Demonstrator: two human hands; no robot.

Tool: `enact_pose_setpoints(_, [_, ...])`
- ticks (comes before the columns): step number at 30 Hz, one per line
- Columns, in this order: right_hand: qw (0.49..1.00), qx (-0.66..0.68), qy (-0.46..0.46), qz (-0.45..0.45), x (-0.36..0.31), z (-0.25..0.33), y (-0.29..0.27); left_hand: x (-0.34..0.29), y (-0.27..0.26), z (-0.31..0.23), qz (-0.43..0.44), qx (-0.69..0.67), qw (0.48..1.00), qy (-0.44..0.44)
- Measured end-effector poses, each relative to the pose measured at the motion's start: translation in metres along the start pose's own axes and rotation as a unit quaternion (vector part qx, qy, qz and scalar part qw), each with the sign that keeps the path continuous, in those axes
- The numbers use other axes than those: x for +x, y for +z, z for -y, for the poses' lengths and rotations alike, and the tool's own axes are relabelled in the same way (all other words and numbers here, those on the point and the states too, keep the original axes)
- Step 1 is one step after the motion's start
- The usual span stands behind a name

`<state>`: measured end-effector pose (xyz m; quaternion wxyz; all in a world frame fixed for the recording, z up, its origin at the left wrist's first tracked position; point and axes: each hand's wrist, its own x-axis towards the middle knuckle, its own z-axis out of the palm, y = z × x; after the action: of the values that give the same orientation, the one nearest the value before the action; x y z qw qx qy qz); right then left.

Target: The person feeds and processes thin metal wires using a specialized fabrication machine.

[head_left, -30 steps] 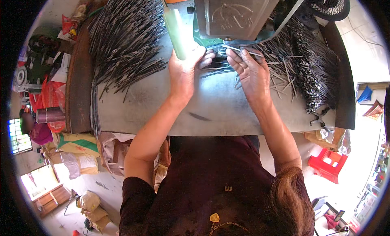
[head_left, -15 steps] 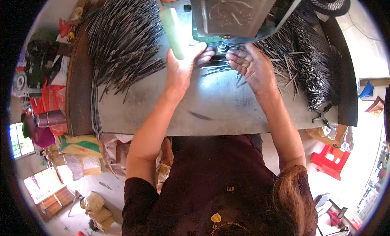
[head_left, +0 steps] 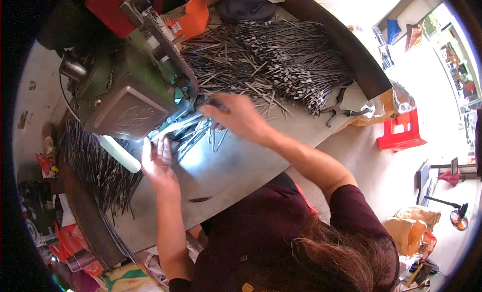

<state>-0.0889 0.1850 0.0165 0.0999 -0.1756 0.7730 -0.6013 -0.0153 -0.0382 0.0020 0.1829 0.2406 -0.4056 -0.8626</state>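
At the green machine (head_left: 145, 58) with a grey metal cover (head_left: 125, 111), my right hand (head_left: 233, 115) reaches in from the right. Its thumb and fingers are pinched together beside the machine's working end. What they grip is dark and mostly hidden. My left hand (head_left: 159, 161) is palm up below the cover, its fingers stretched and the thumb apart. A brightly lit strip (head_left: 181, 125) crosses just above its fingertips; glare blurs whether they touch. Several thin dark metal strips (head_left: 193, 139) lie on the table between my hands. A pale green lamp tube (head_left: 119, 154) sits left of my left hand.
Large heaps of thin dark strips lie right of the machine (head_left: 286, 61) and at the left (head_left: 105, 176). A raised dark rim (head_left: 346, 46) borders the metal table (head_left: 226, 171). A black-handled tool (head_left: 341, 108) lies near its right edge. An orange box (head_left: 193, 16) stands behind; a red stool (head_left: 401, 131) is at the right.
My view has turned right, so the machine now sits farther left. My hands, before level under the machine, now differ: the right reaches farther in, the left is lower with its fingers straighter.
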Motion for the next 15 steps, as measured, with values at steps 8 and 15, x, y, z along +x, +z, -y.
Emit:
enact_pose_setpoints(8, [0.823, -0.494, -0.016, -0.281, 0.022, -0.012, -0.169, -0.002, -0.005, -0.016, -0.085, 0.058, 0.995, -0.001])
enact_pose_setpoints(15, [0.782, -0.535, -0.036, -0.316, 0.062, -0.024, -0.192, -0.020, 0.010, -0.013, -0.047, 0.056, 0.997, -0.013])
